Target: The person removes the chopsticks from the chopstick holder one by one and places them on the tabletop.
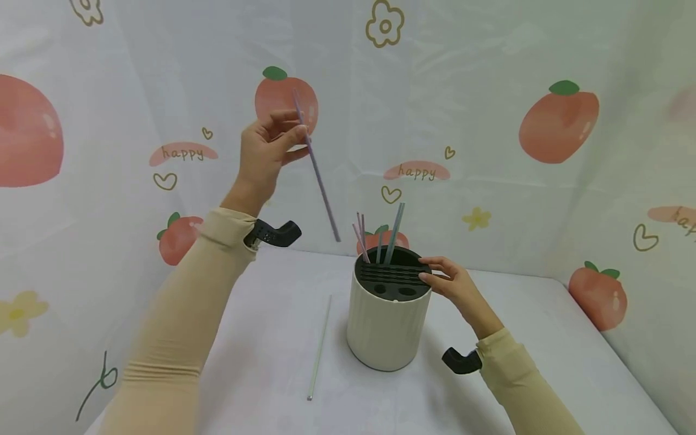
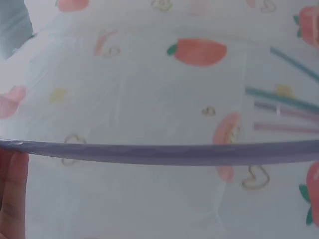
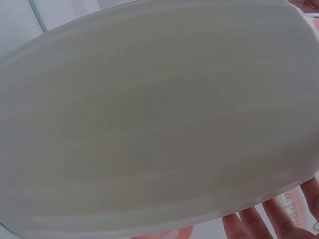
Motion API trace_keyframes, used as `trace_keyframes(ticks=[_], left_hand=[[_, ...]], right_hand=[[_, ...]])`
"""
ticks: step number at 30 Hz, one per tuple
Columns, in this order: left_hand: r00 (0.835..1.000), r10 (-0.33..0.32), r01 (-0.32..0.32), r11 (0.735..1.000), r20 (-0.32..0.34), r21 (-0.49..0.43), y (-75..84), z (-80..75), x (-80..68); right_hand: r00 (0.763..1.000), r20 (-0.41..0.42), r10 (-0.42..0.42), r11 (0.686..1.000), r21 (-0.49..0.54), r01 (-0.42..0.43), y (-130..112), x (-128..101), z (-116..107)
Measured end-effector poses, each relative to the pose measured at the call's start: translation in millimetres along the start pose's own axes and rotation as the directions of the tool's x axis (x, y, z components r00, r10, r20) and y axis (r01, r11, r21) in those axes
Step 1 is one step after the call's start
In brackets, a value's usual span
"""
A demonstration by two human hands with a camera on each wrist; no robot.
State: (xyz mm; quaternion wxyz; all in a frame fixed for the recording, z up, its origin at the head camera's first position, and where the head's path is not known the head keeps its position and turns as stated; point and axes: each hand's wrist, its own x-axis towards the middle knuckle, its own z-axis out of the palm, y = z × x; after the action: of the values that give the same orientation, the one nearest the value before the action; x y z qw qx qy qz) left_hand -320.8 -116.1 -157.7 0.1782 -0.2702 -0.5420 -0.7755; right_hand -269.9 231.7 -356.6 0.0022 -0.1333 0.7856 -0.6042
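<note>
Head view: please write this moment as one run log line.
left hand: pinches purple straw | right hand: steadies holder | white straw: on table

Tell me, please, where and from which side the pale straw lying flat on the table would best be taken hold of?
Probably near its middle, from straight above, with a fingertip pinch across its width. The pale straw lies flat and alone on the table, left of the holder, so nothing blocks that approach. It is thin and long; a mid-length hold should keep it balanced. The left hand already pinches a purple straw.
</note>
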Motion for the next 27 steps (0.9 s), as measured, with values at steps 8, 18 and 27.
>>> trace_keyframes(ticks=[8,18,27], left_hand=[[0.971,-0.237,0.237,0.954,-0.024,0.182,-57.0,-56.3,-33.4],[0.817,-0.575,0.532,0.720,-0.046,0.445,-165.2,-105.0,-113.4],[0.722,-0.677,0.647,0.587,-0.142,0.486,-211.7,-120.9,-162.7]], right_hand=[[1.000,-0.004,0.005,1.000,0.001,-0.005,0,0,0],[1.000,0.001,-0.001,1.000,0.020,0.001,-2,-1,2],[1.000,-0.003,0.014,1.000,0.004,-0.014,-2,-1,1]])
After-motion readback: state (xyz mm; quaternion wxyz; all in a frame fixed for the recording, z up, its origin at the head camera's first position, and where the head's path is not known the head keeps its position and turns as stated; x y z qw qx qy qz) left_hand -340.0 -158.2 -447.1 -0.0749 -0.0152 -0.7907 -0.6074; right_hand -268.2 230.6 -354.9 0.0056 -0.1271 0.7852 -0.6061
